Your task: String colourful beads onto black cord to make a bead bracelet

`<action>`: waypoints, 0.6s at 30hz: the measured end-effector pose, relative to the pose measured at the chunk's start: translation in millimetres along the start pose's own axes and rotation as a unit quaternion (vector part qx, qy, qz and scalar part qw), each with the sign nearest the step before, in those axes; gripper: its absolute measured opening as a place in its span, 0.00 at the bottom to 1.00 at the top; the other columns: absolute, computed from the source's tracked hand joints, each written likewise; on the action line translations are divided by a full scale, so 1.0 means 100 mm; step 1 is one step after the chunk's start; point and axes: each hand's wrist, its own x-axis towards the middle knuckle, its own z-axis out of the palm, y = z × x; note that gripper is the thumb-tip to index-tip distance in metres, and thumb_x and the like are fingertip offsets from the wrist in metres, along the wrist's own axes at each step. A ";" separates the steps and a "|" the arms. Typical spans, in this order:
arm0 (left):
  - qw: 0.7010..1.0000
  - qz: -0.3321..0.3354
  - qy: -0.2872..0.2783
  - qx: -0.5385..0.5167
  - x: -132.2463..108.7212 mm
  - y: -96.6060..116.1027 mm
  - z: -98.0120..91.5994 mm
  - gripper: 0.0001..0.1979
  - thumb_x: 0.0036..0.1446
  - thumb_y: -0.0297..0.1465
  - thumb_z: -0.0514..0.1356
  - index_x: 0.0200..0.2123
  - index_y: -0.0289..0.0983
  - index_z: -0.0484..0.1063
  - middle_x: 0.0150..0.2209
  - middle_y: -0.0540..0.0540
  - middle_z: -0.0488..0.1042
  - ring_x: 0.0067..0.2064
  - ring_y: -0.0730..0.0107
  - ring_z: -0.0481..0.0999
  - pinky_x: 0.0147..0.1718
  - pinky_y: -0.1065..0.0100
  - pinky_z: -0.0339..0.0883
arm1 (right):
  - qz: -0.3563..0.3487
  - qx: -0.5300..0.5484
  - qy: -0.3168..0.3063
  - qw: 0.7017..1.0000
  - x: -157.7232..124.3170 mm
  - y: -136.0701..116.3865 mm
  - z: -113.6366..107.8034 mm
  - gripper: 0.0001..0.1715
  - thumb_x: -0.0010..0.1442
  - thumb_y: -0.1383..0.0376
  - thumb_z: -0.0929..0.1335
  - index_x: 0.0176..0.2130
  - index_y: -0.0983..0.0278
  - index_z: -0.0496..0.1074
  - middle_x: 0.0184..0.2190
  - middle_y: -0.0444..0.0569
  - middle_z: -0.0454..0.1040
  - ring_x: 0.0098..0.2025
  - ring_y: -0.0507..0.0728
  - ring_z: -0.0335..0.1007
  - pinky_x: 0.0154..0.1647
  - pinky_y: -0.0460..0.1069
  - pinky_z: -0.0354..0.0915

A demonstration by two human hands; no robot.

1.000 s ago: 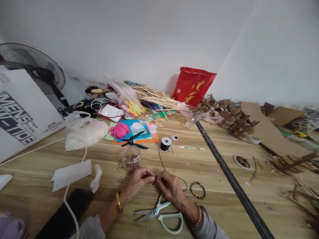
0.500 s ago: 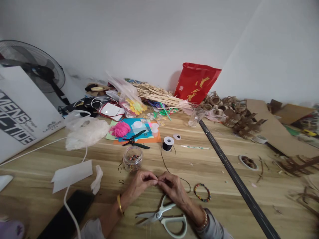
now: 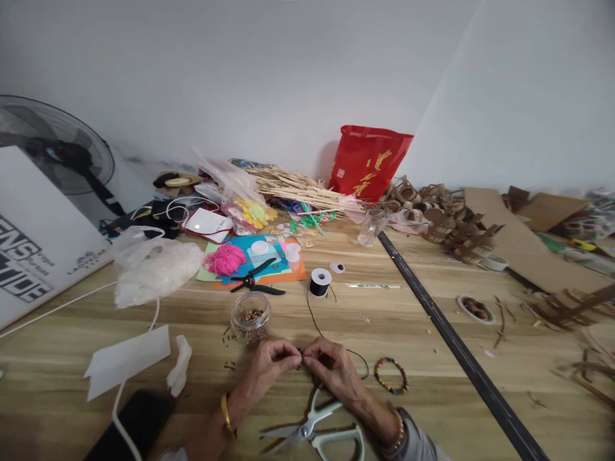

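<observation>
Over the wooden table, my left hand (image 3: 273, 366) and my right hand (image 3: 335, 369) meet fingertip to fingertip, each in a pinch. A tiny dark bit shows between them, seemingly the black cord (image 3: 314, 317); any bead there is too small to make out. That cord runs from a white-rimmed spool (image 3: 320, 282), passes behind my right hand and loops out on its right. A clear jar of small coloured beads (image 3: 251, 318) stands just beyond my left hand. Scissors (image 3: 307, 430) with pale handles lie below my hands, blades apart. To the right rests a beaded bracelet (image 3: 391, 376).
Black-handled pliers (image 3: 254, 280) and pink yarn (image 3: 225, 259) lie on coloured paper. A plastic bag (image 3: 158, 272), white cable (image 3: 118, 410) and dark phone-like slab (image 3: 132, 426) are at left. A black strip (image 3: 446, 330) crosses the right side. Sticks (image 3: 298, 186) and a red bag (image 3: 368, 163) are behind.
The view has shifted slightly, so the table things sit a little lower and further left. My hands keep their pinch, with fingertips still together.
</observation>
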 end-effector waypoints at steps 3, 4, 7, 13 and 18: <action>1.000 0.011 0.002 0.018 0.00 -0.02 0.00 0.06 0.42 0.32 0.64 0.21 0.34 0.75 0.20 0.49 0.75 0.25 0.70 0.70 0.27 0.71 0.63 | -0.030 -0.010 0.005 0.999 0.00 0.00 0.00 0.12 0.59 0.60 0.66 0.29 0.66 0.73 0.25 0.46 0.71 0.27 0.52 0.65 0.27 0.45 0.60; 1.000 0.017 0.005 0.025 0.00 -0.02 0.01 0.06 0.42 0.32 0.64 0.22 0.34 0.76 0.21 0.49 0.75 0.25 0.70 0.70 0.27 0.71 0.64 | -0.039 -0.016 0.009 0.999 0.00 0.00 0.00 0.13 0.60 0.60 0.66 0.29 0.66 0.73 0.25 0.47 0.71 0.27 0.52 0.66 0.28 0.45 0.61; 0.996 0.053 0.036 0.058 -0.03 0.00 0.02 0.08 0.47 0.33 0.63 0.24 0.34 0.76 0.22 0.47 0.76 0.27 0.68 0.72 0.28 0.70 0.66 | -0.032 -0.009 0.027 0.999 0.00 0.01 -0.01 0.15 0.61 0.58 0.65 0.29 0.65 0.71 0.23 0.45 0.70 0.24 0.51 0.64 0.25 0.44 0.60; 0.963 0.194 0.082 0.167 -0.10 0.02 0.09 0.07 0.55 0.31 0.59 0.33 0.36 0.77 0.35 0.42 0.79 0.40 0.61 0.77 0.43 0.63 0.70 | -0.010 0.000 0.125 0.992 0.02 0.05 -0.07 0.17 0.60 0.55 0.65 0.29 0.65 0.70 0.23 0.45 0.69 0.26 0.52 0.65 0.25 0.44 0.61; 0.930 0.216 -0.019 0.299 -0.11 -0.08 0.09 0.20 0.59 0.28 0.56 0.55 0.39 0.69 0.57 0.40 0.70 0.59 0.58 0.67 0.58 0.54 0.62 | -0.014 0.009 0.139 0.990 0.03 0.06 -0.09 0.17 0.60 0.55 0.64 0.29 0.66 0.70 0.23 0.45 0.69 0.26 0.52 0.64 0.26 0.44 0.61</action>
